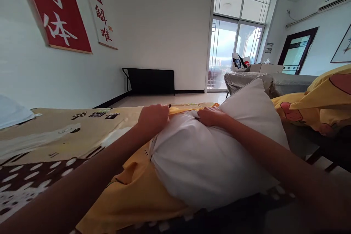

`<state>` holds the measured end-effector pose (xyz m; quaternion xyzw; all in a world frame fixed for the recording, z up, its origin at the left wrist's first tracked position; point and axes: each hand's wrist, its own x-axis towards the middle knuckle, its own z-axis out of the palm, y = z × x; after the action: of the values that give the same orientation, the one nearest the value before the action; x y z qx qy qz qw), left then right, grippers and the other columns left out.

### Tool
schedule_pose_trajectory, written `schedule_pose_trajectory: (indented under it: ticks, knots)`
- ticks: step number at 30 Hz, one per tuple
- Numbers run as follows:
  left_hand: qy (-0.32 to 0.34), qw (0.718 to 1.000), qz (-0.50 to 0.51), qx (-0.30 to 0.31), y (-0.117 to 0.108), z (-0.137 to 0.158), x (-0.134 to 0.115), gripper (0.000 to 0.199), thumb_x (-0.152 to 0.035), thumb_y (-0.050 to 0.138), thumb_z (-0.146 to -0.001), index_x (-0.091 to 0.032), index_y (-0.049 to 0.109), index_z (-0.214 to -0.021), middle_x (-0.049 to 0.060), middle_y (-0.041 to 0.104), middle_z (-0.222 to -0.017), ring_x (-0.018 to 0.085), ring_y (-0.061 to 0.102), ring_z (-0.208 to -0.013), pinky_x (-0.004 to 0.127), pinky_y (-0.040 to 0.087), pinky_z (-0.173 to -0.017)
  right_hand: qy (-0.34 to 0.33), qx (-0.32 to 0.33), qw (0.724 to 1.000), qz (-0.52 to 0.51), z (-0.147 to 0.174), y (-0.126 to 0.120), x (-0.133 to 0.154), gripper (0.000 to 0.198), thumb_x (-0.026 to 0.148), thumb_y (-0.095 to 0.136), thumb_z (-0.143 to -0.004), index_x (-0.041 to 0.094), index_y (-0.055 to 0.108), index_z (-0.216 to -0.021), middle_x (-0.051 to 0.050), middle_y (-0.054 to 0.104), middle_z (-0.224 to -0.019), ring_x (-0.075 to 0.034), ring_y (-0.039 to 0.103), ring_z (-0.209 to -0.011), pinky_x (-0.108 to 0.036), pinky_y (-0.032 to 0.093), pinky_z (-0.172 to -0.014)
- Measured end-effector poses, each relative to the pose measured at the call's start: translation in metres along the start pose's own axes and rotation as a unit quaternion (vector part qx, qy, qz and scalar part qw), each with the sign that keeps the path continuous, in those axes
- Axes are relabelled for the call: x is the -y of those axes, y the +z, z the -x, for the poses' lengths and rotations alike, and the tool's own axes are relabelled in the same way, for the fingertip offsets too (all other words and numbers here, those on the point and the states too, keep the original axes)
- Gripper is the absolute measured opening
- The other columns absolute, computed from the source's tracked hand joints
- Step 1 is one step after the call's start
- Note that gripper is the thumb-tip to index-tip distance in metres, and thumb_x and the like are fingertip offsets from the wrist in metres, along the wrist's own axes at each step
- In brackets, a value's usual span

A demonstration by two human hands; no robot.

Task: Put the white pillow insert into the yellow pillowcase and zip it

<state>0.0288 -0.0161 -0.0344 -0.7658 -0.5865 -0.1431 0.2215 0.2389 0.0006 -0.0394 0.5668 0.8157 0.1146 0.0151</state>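
Note:
A plump white pillow lies in front of me, partly inside a yellow pillowcase that shows along its left side and far edge. My left hand is closed in a fist on the pillowcase's edge at the pillow's far left; the fingertips are hidden. At the far edge, my right hand is closed where the yellow cloth meets the pillow, and the white fabric creases beside its fingers. The pillow's right corner sticks up beyond my right forearm. Underneath is a patterned beige and brown bedspread.
At far left lies a white cloth item. More yellow printed bedding is heaped at right. Beyond stand a plastic-wrapped sofa and a black folded panel against the wall. A glass sliding door is at the back.

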Motion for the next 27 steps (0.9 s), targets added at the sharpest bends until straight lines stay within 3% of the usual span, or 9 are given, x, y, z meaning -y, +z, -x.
schedule_pose_trajectory:
  ticks: [6, 11, 14, 17, 21, 24, 27]
  knots:
    - [0.032, 0.999, -0.014, 0.005, 0.012, -0.001, -0.021, 0.037, -0.032, 0.034, -0.087, -0.014, 0.066, -0.082, 0.015, 0.066, -0.08, 0.028, 0.062, -0.074, 0.036, 0.043, -0.062, -0.02, -0.002, 1.0, 0.013, 0.015, -0.002, 0.013, 0.035, 0.033, 0.039, -0.087, 0.015, 0.066, -0.101, -0.016, 0.068, -0.101, -0.027, 0.064, -0.092, -0.037, 0.047, -0.073]
    - [0.009, 0.998, 0.069, -0.009, 0.014, -0.012, -0.03, 0.038, -0.036, 0.034, -0.086, -0.016, 0.066, -0.081, 0.013, 0.067, -0.082, 0.026, 0.061, -0.077, 0.034, 0.042, -0.063, -0.049, -0.013, 0.998, 0.029, 0.025, -0.002, 0.035, 0.029, 0.027, 0.04, -0.086, 0.016, 0.066, -0.096, -0.014, 0.069, -0.096, -0.026, 0.065, -0.091, -0.036, 0.046, -0.075]
    - [-0.003, 0.995, 0.101, -0.024, 0.009, -0.011, -0.036, 0.037, -0.034, 0.034, -0.086, -0.017, 0.066, -0.083, 0.011, 0.068, -0.083, 0.025, 0.061, -0.076, 0.033, 0.041, -0.062, -0.03, -0.029, 0.999, 0.019, 0.018, 0.002, 0.041, 0.032, 0.027, 0.037, -0.088, 0.017, 0.066, -0.097, -0.013, 0.069, -0.099, -0.026, 0.064, -0.093, -0.036, 0.046, -0.075]
    - [0.011, 0.995, 0.097, -0.033, 0.008, -0.005, -0.046, 0.036, -0.034, 0.036, -0.086, -0.016, 0.067, -0.086, 0.012, 0.069, -0.084, 0.024, 0.062, -0.079, 0.033, 0.042, -0.065, 0.01, -0.042, 0.999, 0.007, 0.006, 0.006, 0.035, 0.035, 0.024, 0.034, -0.089, 0.017, 0.064, -0.105, -0.013, 0.067, -0.109, -0.026, 0.063, -0.098, -0.035, 0.045, -0.077]
    - [0.091, 0.994, 0.052, -0.024, 0.017, 0.002, -0.051, 0.037, -0.034, 0.033, -0.088, -0.013, 0.065, -0.09, 0.014, 0.067, -0.082, 0.027, 0.064, -0.077, 0.035, 0.043, -0.064, 0.028, -0.05, 0.998, 0.002, -0.002, 0.006, 0.017, 0.037, 0.028, 0.033, -0.091, 0.021, 0.059, -0.116, -0.011, 0.062, -0.12, -0.025, 0.06, -0.106, -0.034, 0.043, -0.082]
    - [0.122, 0.992, 0.035, -0.024, 0.027, 0.003, -0.043, 0.034, -0.03, 0.032, -0.089, -0.014, 0.062, -0.09, 0.012, 0.066, -0.083, 0.027, 0.064, -0.075, 0.034, 0.043, -0.062, 0.045, -0.052, 0.998, 0.005, -0.002, 0.005, 0.005, 0.041, 0.036, 0.028, -0.093, 0.022, 0.061, -0.112, -0.012, 0.064, -0.114, -0.026, 0.061, -0.102, -0.035, 0.043, -0.08]
    - [0.106, 0.994, 0.027, -0.032, 0.034, 0.002, -0.027, 0.03, -0.025, 0.032, -0.087, -0.015, 0.059, -0.098, 0.011, 0.066, -0.089, 0.027, 0.064, -0.074, 0.033, 0.043, -0.058, 0.063, -0.044, 0.997, 0.012, -0.002, 0.004, -0.005, 0.044, 0.041, 0.029, -0.092, 0.018, 0.063, -0.106, -0.015, 0.066, -0.104, -0.027, 0.062, -0.095, -0.036, 0.044, -0.076]
